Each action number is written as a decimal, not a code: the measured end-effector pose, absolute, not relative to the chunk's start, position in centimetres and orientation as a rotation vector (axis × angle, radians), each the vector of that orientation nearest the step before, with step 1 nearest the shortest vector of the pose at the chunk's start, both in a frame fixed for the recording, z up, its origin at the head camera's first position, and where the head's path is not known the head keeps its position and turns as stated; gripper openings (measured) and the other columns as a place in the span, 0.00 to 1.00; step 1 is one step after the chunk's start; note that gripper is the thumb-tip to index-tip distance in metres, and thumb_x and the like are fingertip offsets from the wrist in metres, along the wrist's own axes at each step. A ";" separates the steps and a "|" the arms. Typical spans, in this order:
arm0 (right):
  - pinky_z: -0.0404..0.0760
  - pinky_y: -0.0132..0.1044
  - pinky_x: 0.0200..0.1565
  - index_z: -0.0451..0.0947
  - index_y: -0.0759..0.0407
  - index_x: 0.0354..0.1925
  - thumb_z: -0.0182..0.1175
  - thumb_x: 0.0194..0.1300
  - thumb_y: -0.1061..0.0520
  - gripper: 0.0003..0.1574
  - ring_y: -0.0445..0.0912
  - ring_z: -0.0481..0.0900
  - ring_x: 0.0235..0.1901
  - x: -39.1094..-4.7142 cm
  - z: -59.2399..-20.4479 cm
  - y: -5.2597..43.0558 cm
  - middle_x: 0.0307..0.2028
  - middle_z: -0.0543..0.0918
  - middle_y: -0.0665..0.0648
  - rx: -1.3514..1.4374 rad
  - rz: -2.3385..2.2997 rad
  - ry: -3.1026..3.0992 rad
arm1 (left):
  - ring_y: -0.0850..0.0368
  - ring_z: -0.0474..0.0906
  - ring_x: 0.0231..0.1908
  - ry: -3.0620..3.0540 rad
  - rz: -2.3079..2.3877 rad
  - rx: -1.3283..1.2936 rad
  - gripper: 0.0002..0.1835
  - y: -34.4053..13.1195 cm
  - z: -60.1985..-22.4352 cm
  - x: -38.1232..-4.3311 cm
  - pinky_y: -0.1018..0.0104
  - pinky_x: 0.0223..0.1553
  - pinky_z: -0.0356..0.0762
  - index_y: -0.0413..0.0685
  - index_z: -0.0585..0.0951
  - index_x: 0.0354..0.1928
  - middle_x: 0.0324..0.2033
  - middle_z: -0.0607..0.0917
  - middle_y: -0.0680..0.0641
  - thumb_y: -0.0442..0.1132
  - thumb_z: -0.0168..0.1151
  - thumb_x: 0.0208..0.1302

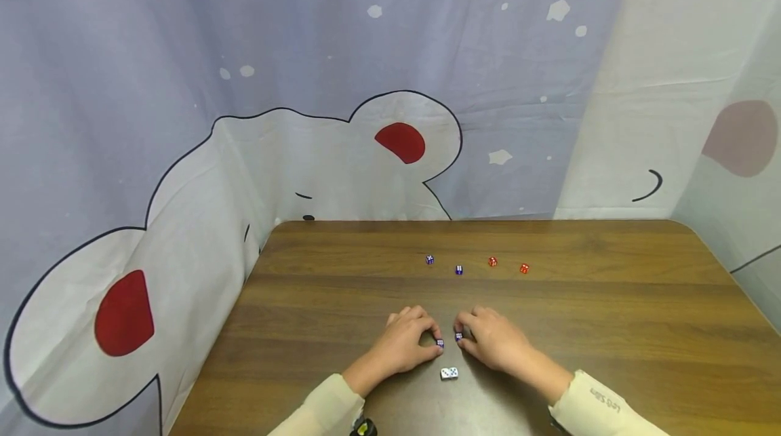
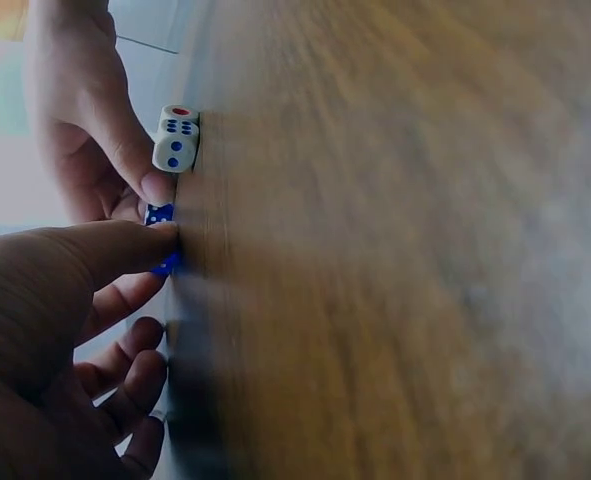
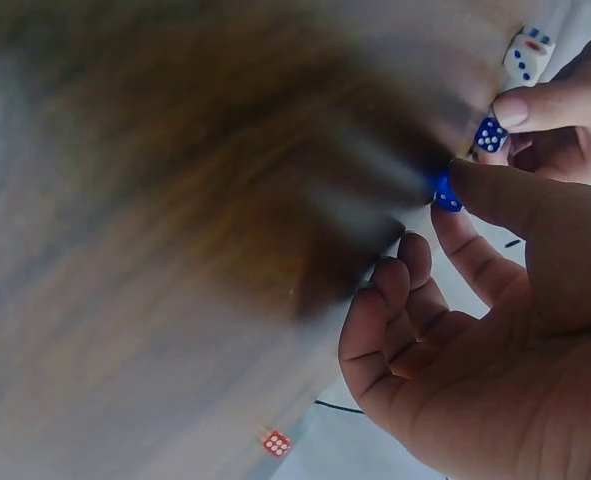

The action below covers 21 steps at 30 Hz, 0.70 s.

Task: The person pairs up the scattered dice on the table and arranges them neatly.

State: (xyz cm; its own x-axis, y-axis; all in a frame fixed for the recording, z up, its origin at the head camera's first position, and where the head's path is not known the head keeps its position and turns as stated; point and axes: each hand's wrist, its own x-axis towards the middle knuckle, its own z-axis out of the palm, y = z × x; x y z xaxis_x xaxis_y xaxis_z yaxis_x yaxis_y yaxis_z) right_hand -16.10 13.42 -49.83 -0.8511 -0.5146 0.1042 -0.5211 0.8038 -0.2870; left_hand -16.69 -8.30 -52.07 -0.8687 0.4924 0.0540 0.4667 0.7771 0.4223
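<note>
My left hand (image 1: 404, 341) pinches a blue die (image 1: 440, 343) between thumb and index finger, low over the table. Facing it, my right hand (image 1: 493, 340) pinches a second blue die (image 1: 459, 337) the same way, with a small gap between the two dice. In the right wrist view, the left hand's blue die (image 3: 490, 135) and the right hand's blue die (image 3: 448, 193) both show white pips. Two white dice (image 1: 449, 373) sit side by side just below the hands. One white die (image 2: 177, 140) shows beyond the fingers in the left wrist view.
Farther back on the wooden table (image 1: 342, 246) lie two more blue dice, one at the left (image 1: 430, 260) and another blue die (image 1: 459, 270) beside it. To their right are a red die (image 1: 492, 262) and another red die (image 1: 525, 268). A printed curtain (image 1: 500, 83) hangs behind the table.
</note>
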 end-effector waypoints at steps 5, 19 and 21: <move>0.75 0.43 0.35 0.77 0.48 0.36 0.72 0.59 0.53 0.12 0.45 0.75 0.33 -15.7 -49.9 13.3 0.31 0.74 0.47 0.889 0.484 -2.948 | 0.64 0.71 0.44 2.900 0.668 0.796 0.08 -8.2 -52.2 -16.6 0.64 0.45 0.63 0.64 0.82 0.35 0.40 0.77 0.62 0.52 0.73 0.59; 0.74 0.42 0.35 0.76 0.47 0.36 0.73 0.57 0.52 0.14 0.44 0.72 0.34 -15.0 -50.0 12.6 0.32 0.73 0.46 0.894 0.487 -2.935 | 0.65 0.70 0.44 2.916 0.644 0.797 0.09 -8.0 -52.2 -16.4 0.65 0.45 0.63 0.64 0.82 0.34 0.40 0.77 0.62 0.53 0.74 0.58; 0.74 0.42 0.35 0.76 0.47 0.36 0.74 0.57 0.52 0.14 0.44 0.71 0.35 -14.9 -50.0 12.5 0.33 0.73 0.46 0.892 0.488 -2.931 | 0.65 0.71 0.44 2.916 0.642 0.798 0.09 -8.0 -52.1 -16.4 0.64 0.45 0.63 0.64 0.82 0.34 0.40 0.77 0.62 0.53 0.73 0.58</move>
